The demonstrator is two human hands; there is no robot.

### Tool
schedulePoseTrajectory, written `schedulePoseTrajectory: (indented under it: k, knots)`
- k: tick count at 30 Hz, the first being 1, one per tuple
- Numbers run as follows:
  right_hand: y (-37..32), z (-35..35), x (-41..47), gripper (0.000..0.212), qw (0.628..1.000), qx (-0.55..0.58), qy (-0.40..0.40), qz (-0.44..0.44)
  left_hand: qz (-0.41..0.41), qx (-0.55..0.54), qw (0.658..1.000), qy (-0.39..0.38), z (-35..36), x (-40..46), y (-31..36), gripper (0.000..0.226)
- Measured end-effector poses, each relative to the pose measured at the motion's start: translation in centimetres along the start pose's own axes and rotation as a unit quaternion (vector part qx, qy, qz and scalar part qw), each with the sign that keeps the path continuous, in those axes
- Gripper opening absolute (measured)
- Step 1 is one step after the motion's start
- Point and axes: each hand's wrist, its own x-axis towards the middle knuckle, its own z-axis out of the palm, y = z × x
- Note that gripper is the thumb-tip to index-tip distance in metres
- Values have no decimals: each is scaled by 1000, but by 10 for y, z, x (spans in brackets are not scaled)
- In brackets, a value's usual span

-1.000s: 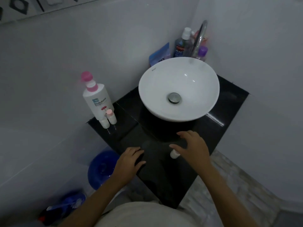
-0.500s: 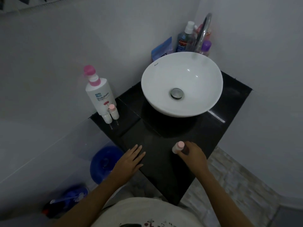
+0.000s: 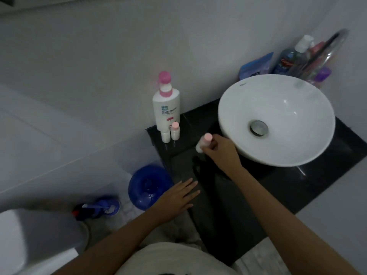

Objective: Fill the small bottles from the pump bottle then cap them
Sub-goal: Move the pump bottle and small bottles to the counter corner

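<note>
Head view: right hand (image 3: 217, 150) grips a capped small bottle (image 3: 203, 142); left hand (image 3: 178, 197) lies flat, fingers straight.

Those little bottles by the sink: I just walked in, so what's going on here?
A person is standing at a black counter with a white basin. Their right hand holds a pink-capped small bottle above the counter, between the basin and the pump bottle. Two more small bottles stand in front of the pump bottle: one capped, one uncapped. The left hand rests flat on the counter's edge.
</note>
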Motion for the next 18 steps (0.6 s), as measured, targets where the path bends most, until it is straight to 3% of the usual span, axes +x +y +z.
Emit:
schedulePoseTrajectory:
  k: [6, 15, 18]
  knots:
    - [-17, 26, 64, 15, 998, 8, -53, 20, -27, -16, 999, -23, 2, 1, 3, 51]
    - [-20, 47, 87, 15, 996, 10, -79, 30, -48, 0, 998, -31, 3, 0, 7, 50]
    - [-25, 49, 87, 26, 996, 2, -80, 34, -47, 2, 998, -42, 4, 0, 7, 49]
